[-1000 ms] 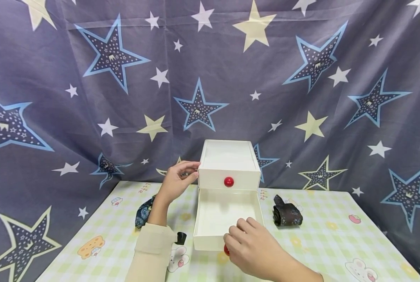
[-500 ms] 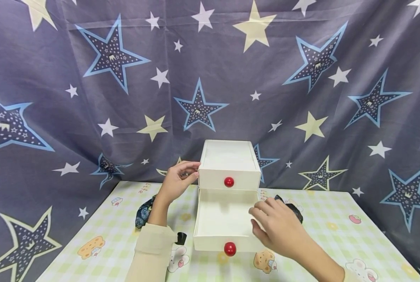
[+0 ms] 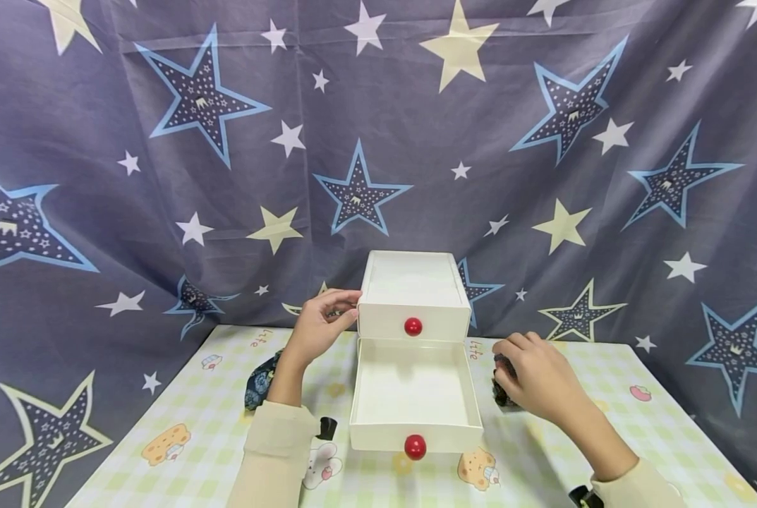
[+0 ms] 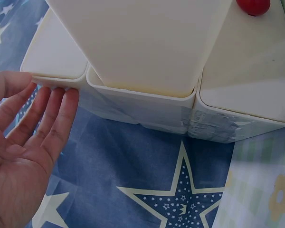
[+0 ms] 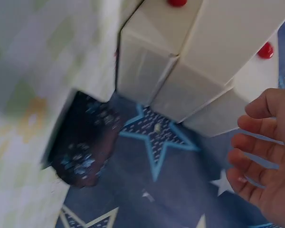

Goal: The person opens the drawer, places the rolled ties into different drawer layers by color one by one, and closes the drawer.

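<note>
A white drawer cabinet point(image 3: 414, 279) with red knobs stands at the back of the table. Its middle drawer point(image 3: 410, 384) is pulled out, with nothing inside. My left hand point(image 3: 319, 323) touches the cabinet's upper left side; the left wrist view shows nearly straight fingers and the thumb at the edge. My right hand point(image 3: 540, 374) hovers over a dark rolled necktie point(image 3: 504, 396) with a floral pattern, covering most of it in the head view. In the right wrist view the fingers point(image 5: 256, 147) are loosely bent, apart from the rolled necktie point(image 5: 88, 140).
A blue patterned rolled cloth, like another necktie point(image 3: 260, 384), lies left of the cabinet, partly behind my left forearm. The table point(image 3: 213, 423) has a green checked cover. A star-printed curtain point(image 3: 378, 106) hangs right behind it.
My right hand has let go of the open drawer's red knob and moved right and back to above the dark necktie. The left hand has stayed at the cabinet.
</note>
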Tool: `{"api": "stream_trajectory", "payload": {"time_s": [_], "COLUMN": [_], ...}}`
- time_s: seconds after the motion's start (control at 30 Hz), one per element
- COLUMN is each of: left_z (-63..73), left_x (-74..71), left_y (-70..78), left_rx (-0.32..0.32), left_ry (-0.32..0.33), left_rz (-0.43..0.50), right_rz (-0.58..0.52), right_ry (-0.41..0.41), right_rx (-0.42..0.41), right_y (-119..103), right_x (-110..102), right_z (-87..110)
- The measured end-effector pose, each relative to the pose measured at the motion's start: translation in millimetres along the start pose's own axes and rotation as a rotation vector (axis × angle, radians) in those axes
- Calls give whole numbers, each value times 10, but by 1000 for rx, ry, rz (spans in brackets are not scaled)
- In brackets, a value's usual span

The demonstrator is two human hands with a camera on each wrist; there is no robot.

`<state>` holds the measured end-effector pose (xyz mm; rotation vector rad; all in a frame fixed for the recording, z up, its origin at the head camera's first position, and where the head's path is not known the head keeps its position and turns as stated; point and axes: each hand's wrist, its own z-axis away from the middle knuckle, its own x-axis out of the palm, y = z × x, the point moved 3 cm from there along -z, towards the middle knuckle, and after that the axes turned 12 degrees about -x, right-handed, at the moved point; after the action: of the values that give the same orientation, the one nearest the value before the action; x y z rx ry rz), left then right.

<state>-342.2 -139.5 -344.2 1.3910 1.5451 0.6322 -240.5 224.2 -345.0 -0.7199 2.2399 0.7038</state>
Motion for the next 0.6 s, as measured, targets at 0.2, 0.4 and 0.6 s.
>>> {"api": "stream_trajectory", "payload": {"time_s": [0.2,0.4,0.6], "left_z": [-3,-5,-7], "left_x": [-4,-2,-3], "left_y": [-11,-26,-22], "left_rx": [7,10,14], "left_ry": [-2,0,0], "left_rz": [0,-7,5], "right_rz": [-46,-132,-227], "right_ry": [-129,-342,-512], "right_rx": [69,165,213], "right_y": [196,319,409], "right_x": [142,295,449], "right_z": [105,223,301]}}
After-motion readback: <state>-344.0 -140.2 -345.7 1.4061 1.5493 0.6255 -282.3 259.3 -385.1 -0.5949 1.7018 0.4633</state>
